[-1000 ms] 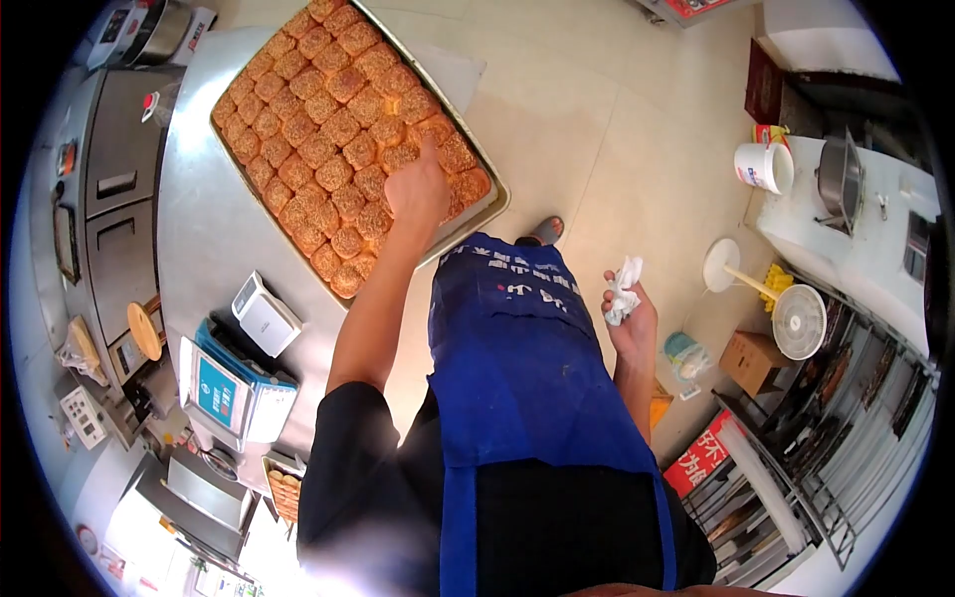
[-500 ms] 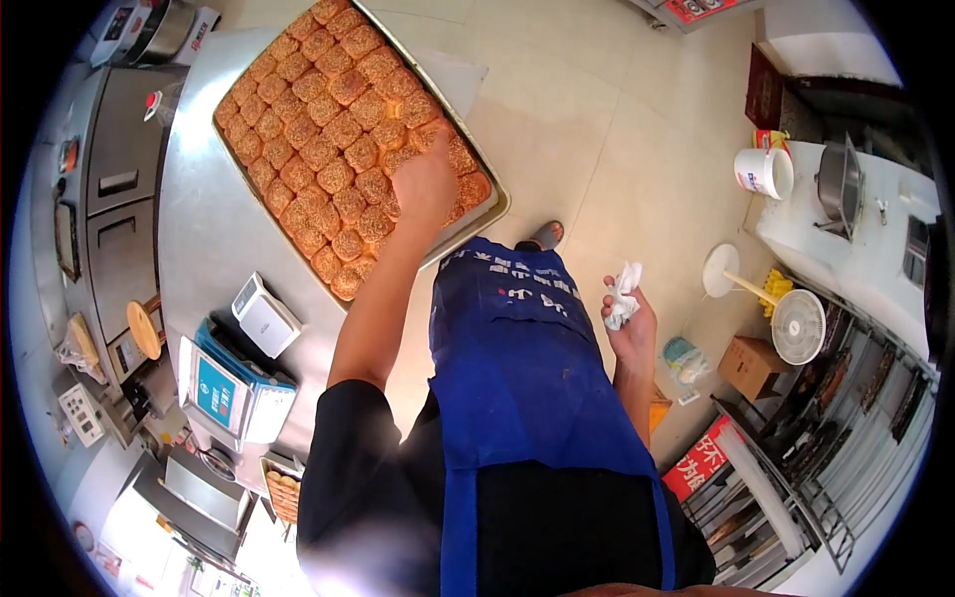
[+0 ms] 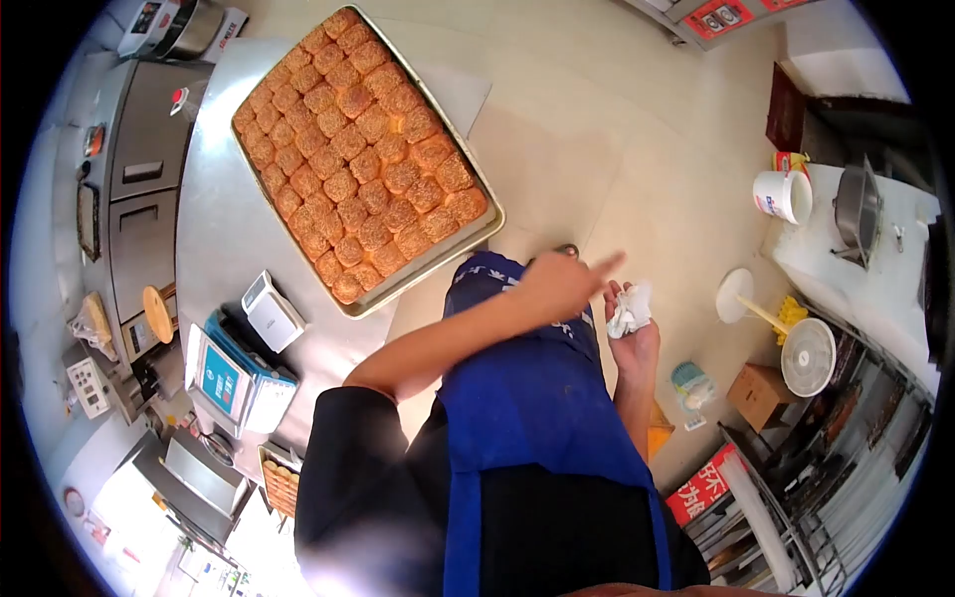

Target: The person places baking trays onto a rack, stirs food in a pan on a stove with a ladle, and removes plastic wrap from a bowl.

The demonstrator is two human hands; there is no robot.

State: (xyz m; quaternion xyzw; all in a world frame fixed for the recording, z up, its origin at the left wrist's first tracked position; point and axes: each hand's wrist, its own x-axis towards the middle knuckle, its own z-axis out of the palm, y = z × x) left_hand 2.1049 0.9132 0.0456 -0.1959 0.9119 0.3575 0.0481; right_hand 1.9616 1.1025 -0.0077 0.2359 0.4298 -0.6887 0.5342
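My left hand [image 3: 565, 287] is in front of the apron, its index finger stretched out toward the right and its other fingers partly hidden; nothing shows in it. Close to that fingertip, a crumpled white tissue [image 3: 630, 309] is held in the curled fingers of my right hand [image 3: 637, 346]. A large metal baking tray [image 3: 460, 235] lies on the steel table, filled with rows of browned buns [image 3: 348, 142] with a crumbly or seeded topping. Bare tray shows along its near edge. The blue apron [image 3: 527, 398] covers my front.
On the steel table [image 3: 214, 199] stand a small white scale [image 3: 272, 311] and a larger scale with a blue display [image 3: 221, 383]. A smaller tray of pastries [image 3: 282, 488] is at lower left. At right are a white bucket [image 3: 783, 196], a fan [image 3: 808, 358] and a cardboard box [image 3: 761, 395].
My left hand has left the buns and moved right, across the apron to beside the tissue. The right hand keeps the tissue. The view has shifted slightly.
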